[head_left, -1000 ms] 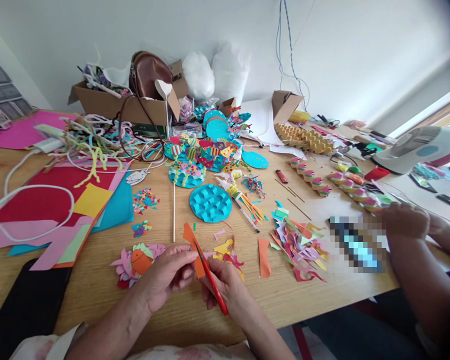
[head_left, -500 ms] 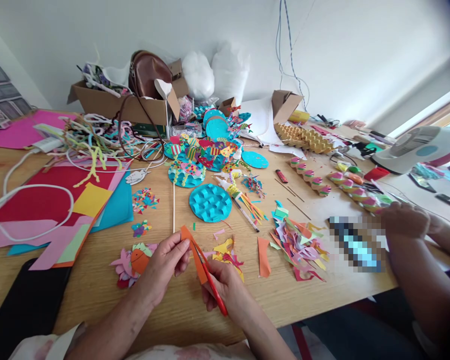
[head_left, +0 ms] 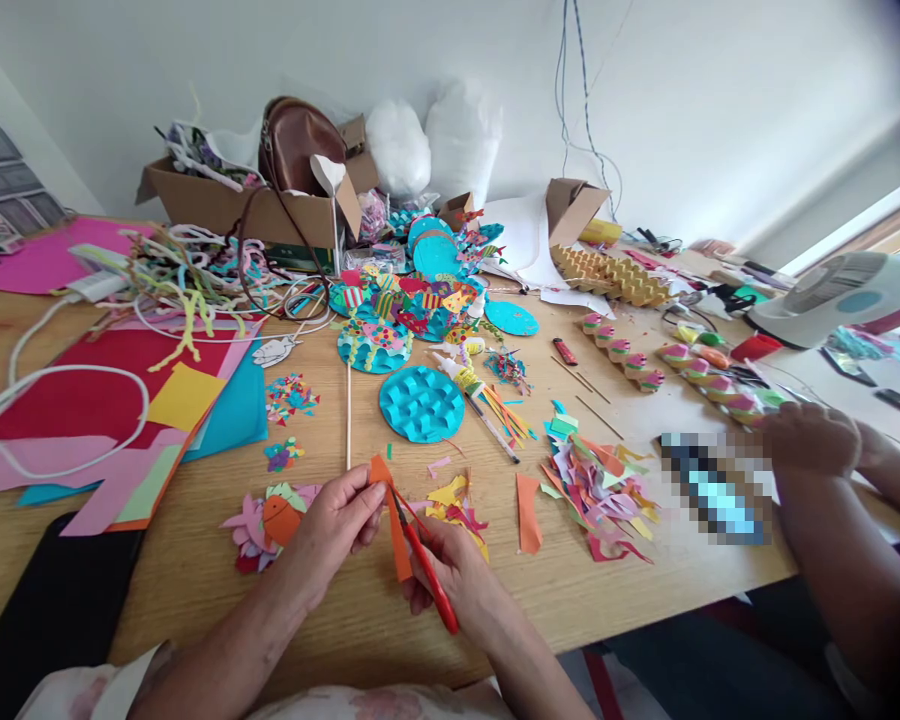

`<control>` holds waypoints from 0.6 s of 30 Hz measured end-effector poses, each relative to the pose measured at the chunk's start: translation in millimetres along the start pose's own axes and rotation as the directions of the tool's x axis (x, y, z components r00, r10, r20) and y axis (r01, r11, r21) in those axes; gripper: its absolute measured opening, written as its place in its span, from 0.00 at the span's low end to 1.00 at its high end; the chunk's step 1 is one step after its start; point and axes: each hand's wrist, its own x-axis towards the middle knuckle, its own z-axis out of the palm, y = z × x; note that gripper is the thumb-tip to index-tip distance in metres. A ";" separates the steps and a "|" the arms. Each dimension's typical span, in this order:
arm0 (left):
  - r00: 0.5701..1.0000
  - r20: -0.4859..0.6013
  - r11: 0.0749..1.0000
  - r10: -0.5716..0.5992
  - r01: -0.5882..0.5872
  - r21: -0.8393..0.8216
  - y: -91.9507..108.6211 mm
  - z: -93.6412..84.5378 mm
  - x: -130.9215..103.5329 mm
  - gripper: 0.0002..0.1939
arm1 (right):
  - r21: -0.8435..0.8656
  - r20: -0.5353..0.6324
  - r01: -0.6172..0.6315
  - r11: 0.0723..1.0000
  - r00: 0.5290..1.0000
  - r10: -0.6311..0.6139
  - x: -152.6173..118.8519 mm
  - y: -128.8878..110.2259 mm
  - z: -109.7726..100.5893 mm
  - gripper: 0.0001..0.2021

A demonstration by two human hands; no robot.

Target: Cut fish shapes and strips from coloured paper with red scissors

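Note:
My left hand (head_left: 349, 512) pinches the upper end of a narrow strip of orange paper (head_left: 399, 540) between thumb and fingers. Red-handled scissors (head_left: 433, 580) sit in my right hand (head_left: 454, 570), their blades parted at the strip near my left fingertips. Left of my left hand lies a small pile of paper fish shapes, an orange paper fish (head_left: 279, 518) on top. Yellow and red paper scraps (head_left: 454, 505) lie just beyond my right hand. A separate orange paper piece (head_left: 528, 513) rests to its right.
A blue disc with paper loops (head_left: 421, 405) lies ahead, beside a white stick (head_left: 348, 420). A heap of paper scraps (head_left: 600, 490) is to the right. Coloured sheets (head_left: 82, 390) and a black flat object (head_left: 60, 600) are at left. Another person's hand (head_left: 810, 440) is at far right.
The scissor blades have spread wider apart at the orange strip. The strip's upper end and my left hand have shifted slightly right.

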 end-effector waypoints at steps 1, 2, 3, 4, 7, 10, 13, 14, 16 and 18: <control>1.000 0.002 1.000 0.009 -0.009 0.010 -0.3 -0.3 0.3 0.12 | 0.000 0.001 -0.003 1.000 1.000 0.003 0.1 0.5 -0.1 0.13; 1.000 0.002 1.000 0.022 -0.022 0.017 -0.6 -0.6 0.7 0.11 | -0.002 0.001 -0.002 1.000 1.000 0.002 0.2 1.0 -0.3 0.13; 0.999 -0.001 0.999 0.037 -0.037 0.025 -0.8 -0.9 1.1 0.11 | -0.004 0.003 0.002 1.000 1.000 -0.002 0.2 1.5 -0.5 0.12; 0.999 -0.005 0.998 0.050 -0.050 0.033 -1.1 -1.0 1.6 0.10 | -0.004 0.004 0.004 1.000 1.000 -0.004 0.2 2.0 -0.6 0.12; 0.998 -0.014 0.996 0.065 -0.064 0.056 -1.4 -0.9 2.5 0.10 | 0.005 0.001 0.002 1.000 1.000 -0.002 0.2 3.5 -0.4 0.12; 0.999 -0.011 0.998 0.045 -0.045 0.054 -0.3 -0.4 2.2 0.11 | 0.003 -0.004 -0.011 1.000 1.000 0.011 0.4 5.7 0.6 0.12; 1.000 -0.014 0.999 0.027 -0.026 0.029 1.3 0.0 0.7 0.11 | 0.016 -0.002 -0.016 1.000 1.000 0.016 1.1 7.8 1.1 0.14; 1.000 -0.012 0.999 0.024 -0.023 0.022 1.7 0.1 0.3 0.11 | 0.017 -0.002 -0.022 1.000 1.000 0.022 1.3 8.1 1.0 0.15; 1.000 0.000 1.000 0.020 -0.020 0.015 2.0 0.2 0.0 0.11 | 0.007 -0.005 -0.026 1.000 1.000 0.026 1.4 7.8 0.5 0.18; 1.000 0.011 1.000 0.017 -0.017 0.017 1.5 -0.2 0.4 0.11 | -0.020 -0.015 -0.013 1.000 1.000 0.013 1.0 7.0 0.1 0.19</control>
